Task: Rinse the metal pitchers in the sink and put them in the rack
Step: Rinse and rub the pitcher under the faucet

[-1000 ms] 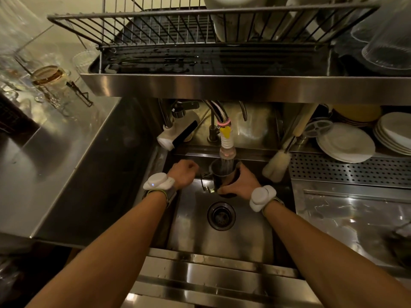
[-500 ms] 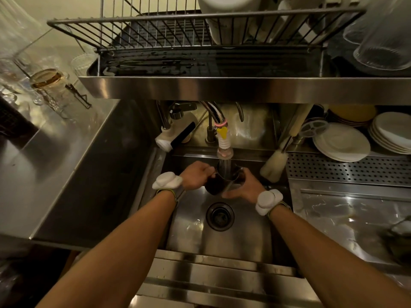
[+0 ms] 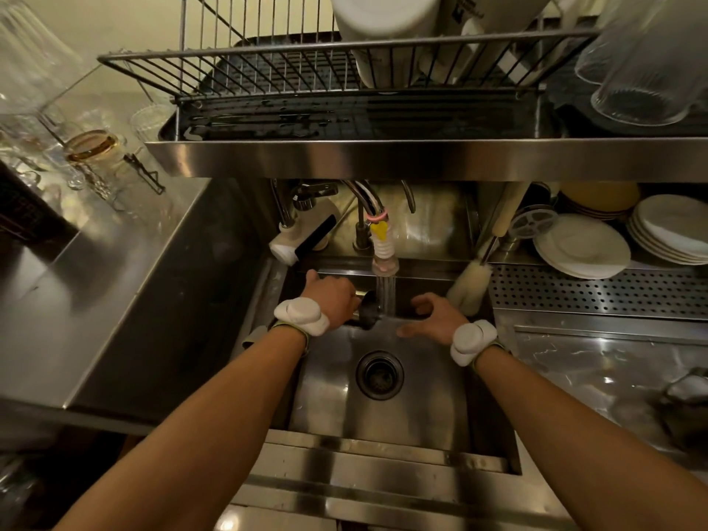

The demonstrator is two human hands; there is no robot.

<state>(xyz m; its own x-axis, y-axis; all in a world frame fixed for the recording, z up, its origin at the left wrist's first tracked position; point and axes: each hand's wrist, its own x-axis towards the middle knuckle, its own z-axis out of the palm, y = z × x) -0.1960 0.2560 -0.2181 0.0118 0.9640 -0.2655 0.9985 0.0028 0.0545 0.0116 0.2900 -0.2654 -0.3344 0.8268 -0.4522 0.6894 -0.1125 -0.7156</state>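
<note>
Under the faucet (image 3: pixel 384 243), in its stream, the metal pitcher (image 3: pixel 369 311) lies tipped, long axis roughly left-right. Left hand (image 3: pixel 333 300) grasps it from the faucet's left. Right hand (image 3: pixel 436 318) hovers to the faucet's right, fingers spread, holding nothing. Rack (image 3: pixel 230 53) sits above the faucet, so the lift probably falls to the left hand.

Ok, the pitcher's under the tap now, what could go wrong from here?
Only the left hand grips the pitcher, which is tilted on its side. The right hand is open beside it, so the wet metal may slip into the sink. Water striking the tilted side could splash out. The shelf edge overhangs the sink, so lifting to the rack might knock the pitcher against it.
</note>
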